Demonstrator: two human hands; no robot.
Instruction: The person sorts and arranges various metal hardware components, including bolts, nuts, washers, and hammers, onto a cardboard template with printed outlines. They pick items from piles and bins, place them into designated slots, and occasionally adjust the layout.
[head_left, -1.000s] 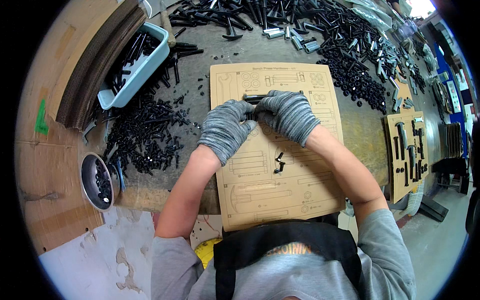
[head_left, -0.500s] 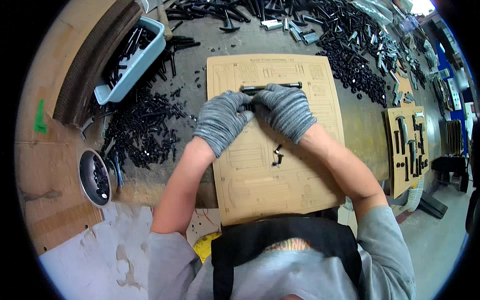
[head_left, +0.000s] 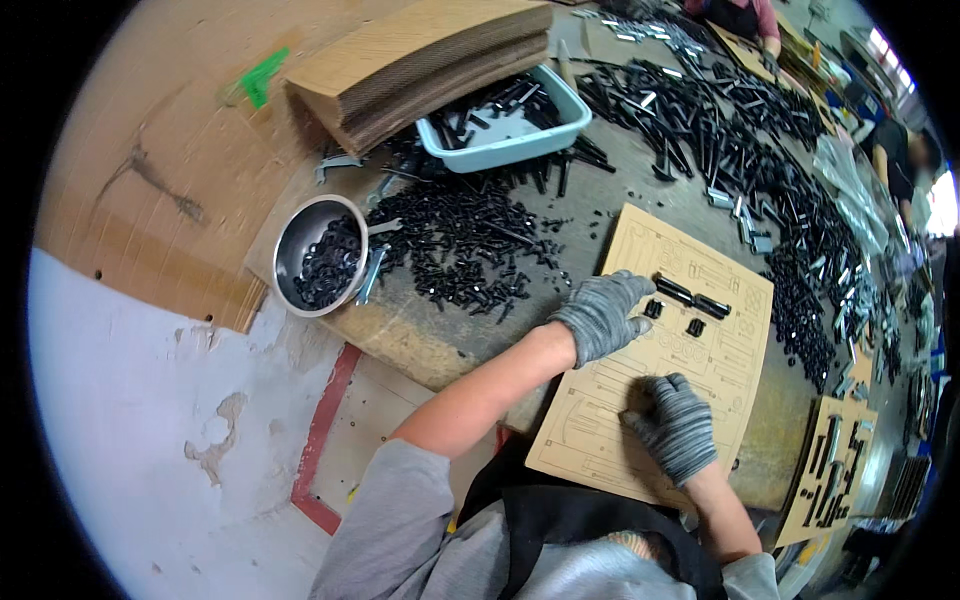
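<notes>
Both my hands wear grey knit gloves over a brown cardboard sheet [head_left: 572, 432] printed with part outlines. My left hand [head_left: 603, 318] is at the sheet's left side, fingers stretched and thumb apart, nothing visible between them. Just beyond its fingertips lies a pair of long black cylindrical pieces [head_left: 690, 296], end to end. Two short black pieces, one by my left thumb [head_left: 653, 308] and another farther right [head_left: 695, 327], lie on the sheet. Lower on the sheet, my right hand [head_left: 677, 428] has curled fingers; whatever they may hold is hidden.
A metal bowl [head_left: 289, 250] of dark small parts stands at the table's left edge, beside wrenches [head_left: 371, 276]. Beyond are heaped black bolts [head_left: 470, 240], a light-blue bin [head_left: 500, 155] and stacked cardboard [head_left: 420, 60]. A filled parts card [head_left: 830, 470] lies right. Other people work at the back.
The view has swung leftward. My hands, together at the black pieces before, are now apart, with the right one lower on the sheet. The small bolts there are no longer visible.
</notes>
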